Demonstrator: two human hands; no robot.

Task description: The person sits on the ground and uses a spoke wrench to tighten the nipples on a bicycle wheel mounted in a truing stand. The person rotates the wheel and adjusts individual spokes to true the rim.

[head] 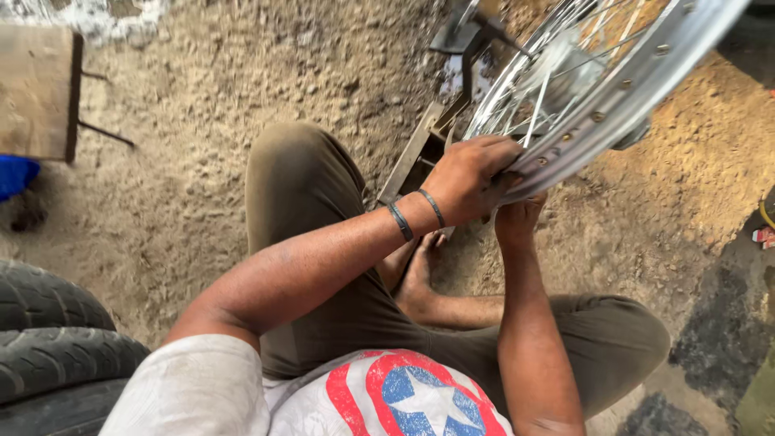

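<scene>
On sandy ground (202, 161) — hands gripping spoked wheel (597, 89)

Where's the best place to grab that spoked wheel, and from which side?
Probably the bare metal rim at its near edge, coming from the sitter's side. The wheel is tilted on a stand with spokes crowding the middle, so only the rim offers a clear curved lip. The left hand wraps over it there; the right hand supports from below.
</scene>
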